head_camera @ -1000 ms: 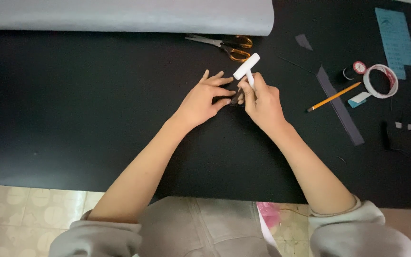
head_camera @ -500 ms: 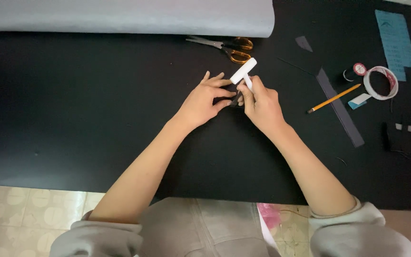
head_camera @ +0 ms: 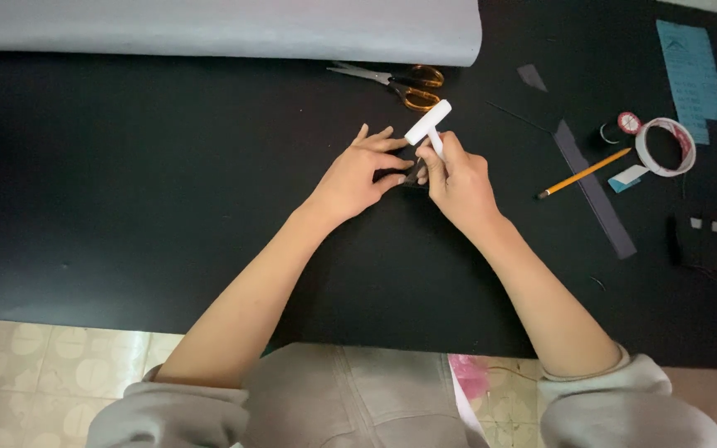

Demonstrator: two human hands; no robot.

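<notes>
My right hand [head_camera: 456, 181] grips a white T-shaped tool [head_camera: 429, 129], its cross handle sticking up above my fingers and its tip pointing down to the black table [head_camera: 126, 182]. My left hand [head_camera: 357, 172] lies flat beside it, fingers spread, pressing a small dark piece [head_camera: 415, 176] against the table. The piece sits between both hands and is mostly hidden by them. The two hands touch near the thumbs.
A grey fabric roll [head_camera: 217, 29] lies along the far edge. Orange-handled scissors [head_camera: 400, 83] lie just beyond my hands. To the right are a pencil [head_camera: 584, 172], a grey strip [head_camera: 595, 189], a tape roll [head_camera: 665, 147], small spools [head_camera: 620, 126] and a blue sheet [head_camera: 692, 68].
The white tool's handle has shifted slightly left and tilted a little. Both hands stay in the same place.
</notes>
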